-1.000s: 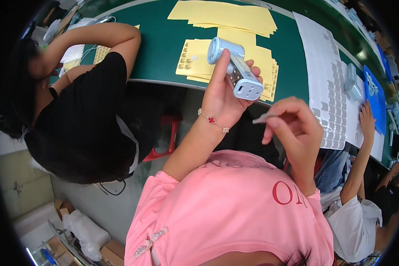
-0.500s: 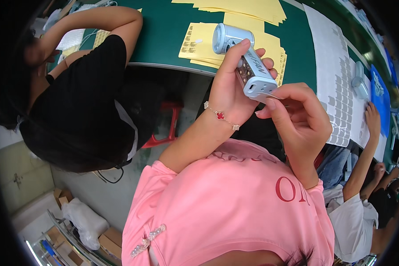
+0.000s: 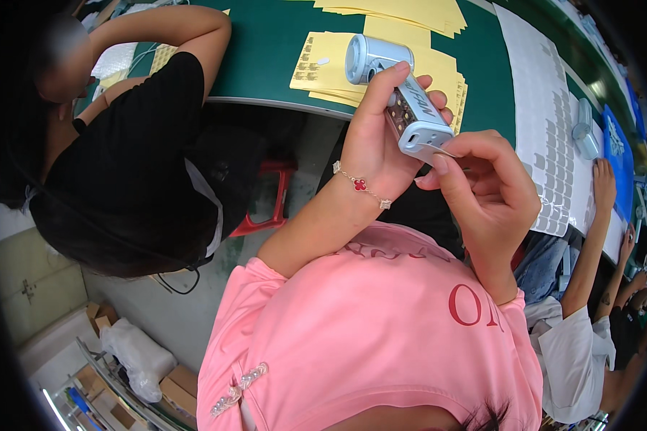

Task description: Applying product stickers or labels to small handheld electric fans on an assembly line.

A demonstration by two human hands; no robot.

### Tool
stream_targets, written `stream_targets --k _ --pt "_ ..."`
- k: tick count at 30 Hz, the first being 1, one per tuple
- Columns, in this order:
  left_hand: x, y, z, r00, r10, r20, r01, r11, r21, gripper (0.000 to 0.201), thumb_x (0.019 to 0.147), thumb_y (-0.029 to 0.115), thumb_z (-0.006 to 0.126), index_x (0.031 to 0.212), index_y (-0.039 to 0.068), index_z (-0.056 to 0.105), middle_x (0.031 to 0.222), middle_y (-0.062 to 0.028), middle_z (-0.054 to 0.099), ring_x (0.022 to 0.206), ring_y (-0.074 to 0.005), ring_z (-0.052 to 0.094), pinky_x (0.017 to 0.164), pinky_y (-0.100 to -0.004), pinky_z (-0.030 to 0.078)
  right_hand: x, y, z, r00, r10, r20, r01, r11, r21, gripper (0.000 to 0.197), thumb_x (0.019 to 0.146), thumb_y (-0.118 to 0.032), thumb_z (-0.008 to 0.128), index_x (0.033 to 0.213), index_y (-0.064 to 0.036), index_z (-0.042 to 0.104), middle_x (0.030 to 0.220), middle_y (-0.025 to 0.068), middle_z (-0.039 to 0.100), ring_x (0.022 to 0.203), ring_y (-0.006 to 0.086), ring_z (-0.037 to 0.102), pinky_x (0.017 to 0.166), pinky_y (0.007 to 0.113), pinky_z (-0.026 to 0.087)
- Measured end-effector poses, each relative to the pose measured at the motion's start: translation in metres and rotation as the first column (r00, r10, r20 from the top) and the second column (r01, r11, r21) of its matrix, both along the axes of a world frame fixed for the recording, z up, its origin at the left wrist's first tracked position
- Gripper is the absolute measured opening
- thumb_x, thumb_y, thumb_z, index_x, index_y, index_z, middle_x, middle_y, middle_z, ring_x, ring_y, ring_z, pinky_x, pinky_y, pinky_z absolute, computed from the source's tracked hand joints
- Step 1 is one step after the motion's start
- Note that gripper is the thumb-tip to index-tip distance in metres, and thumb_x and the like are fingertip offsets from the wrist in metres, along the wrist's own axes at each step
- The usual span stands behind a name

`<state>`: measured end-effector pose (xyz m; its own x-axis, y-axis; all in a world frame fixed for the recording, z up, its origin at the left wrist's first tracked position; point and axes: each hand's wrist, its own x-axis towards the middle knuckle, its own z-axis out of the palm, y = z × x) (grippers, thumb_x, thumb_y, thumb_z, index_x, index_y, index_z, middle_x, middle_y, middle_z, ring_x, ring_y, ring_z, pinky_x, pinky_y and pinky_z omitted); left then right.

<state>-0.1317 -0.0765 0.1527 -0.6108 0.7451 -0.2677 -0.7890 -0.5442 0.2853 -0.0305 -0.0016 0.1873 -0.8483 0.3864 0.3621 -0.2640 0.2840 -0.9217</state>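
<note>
My left hand is wrapped round the handle of a pale-blue handheld device, shaped like a small hair dryer. Its round barrel head points to the left, and the handle's end, with a port and small holes, faces me. At that end, the thumb and forefinger of my right hand pinch the edge of a thin, see-through sticker. The sticker appears to touch the handle's end; how much of it is stuck there I cannot tell.
Yellow sticker sheets lie on the green table beyond my hands. A long white sheet with grey labels runs along the right, near another pale-blue device and a blue tray. Co-workers sit at left and right; a red stool stands below.
Both hands and the device have shifted very slightly to the right; the pinch at the handle's end stays the same. At right, a co-worker's arm has moved a little.
</note>
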Motion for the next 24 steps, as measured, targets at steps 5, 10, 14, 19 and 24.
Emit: stream_targets --k 5,10,14,19,24 --pt "0.0007 0.0 0.0012 1.0 0.001 -0.006 -0.001 1.0 -0.001 0.042 0.078 0.036 0.063 0.098 0.003 0.048 0.077 -0.0102 0.058 0.072 -0.0221 0.058 0.066 -0.0323 0.049 0.0002 0.0005 0.0002 1.0 0.0 0.004 0.0 1.0 0.018 0.012 0.076 0.01 0.061 0.087 0.0071 0.057 0.084 0.0081 0.057 0.07 0.0126 0.063 0.061 0.019 0.054" --pt "0.0018 0.0007 0.001 1.0 0.006 -0.002 -0.006 1.0 -0.006 0.042 0.078 0.036 0.063 0.098 0.003 0.048 0.077 -0.0102 0.058 0.071 -0.0219 0.058 0.065 -0.0323 0.049 0.0004 0.001 -0.0008 1.0 0.0 0.01 0.0 1.0 0.01 0.012 0.076 0.01 0.061 0.086 0.0068 0.057 0.084 0.0078 0.056 0.07 0.0123 0.063 0.061 0.019 0.054" --pt "0.0025 0.0007 0.0014 1.0 0.007 -0.003 -0.007 1.0 -0.013 0.042 0.078 0.036 0.064 0.098 0.003 0.048 0.077 -0.0104 0.058 0.072 -0.0218 0.058 0.065 -0.0322 0.049 0.0008 0.0013 -0.0011 1.0 -0.012 0.009 0.011 1.0 0.024 0.012 0.076 0.01 0.061 0.086 0.0066 0.057 0.084 0.0075 0.056 0.07 0.0121 0.063 0.061 0.019 0.054" --pt "0.0025 0.0005 0.0002 1.0 0.009 -0.007 -0.009 1.0 -0.011 0.042 0.078 0.036 0.064 0.098 0.003 0.048 0.077 -0.0104 0.058 0.072 -0.0217 0.058 0.065 -0.0321 0.049 0.0006 0.0011 -0.0019 1.0 -0.012 0.012 0.012 1.0 0.023 0.012 0.075 0.01 0.061 0.086 0.0065 0.057 0.084 0.0073 0.056 0.07 0.0116 0.063 0.061 0.018 0.054" --pt "0.0027 0.0017 -0.0012 0.999 0.01 0.034 -0.01 1.0 -0.01 0.041 0.078 0.035 0.063 0.099 0.003 0.048 0.077 -0.0101 0.058 0.072 -0.0217 0.058 0.064 -0.0319 0.048 0.0009 0.0011 -0.0024 1.0 -0.021 0.022 0.021 1.0 0.012 0.012 0.075 0.009 0.062 0.086 0.0064 0.057 0.083 0.007 0.056 0.07 0.0113 0.063 0.06 0.018 0.054"
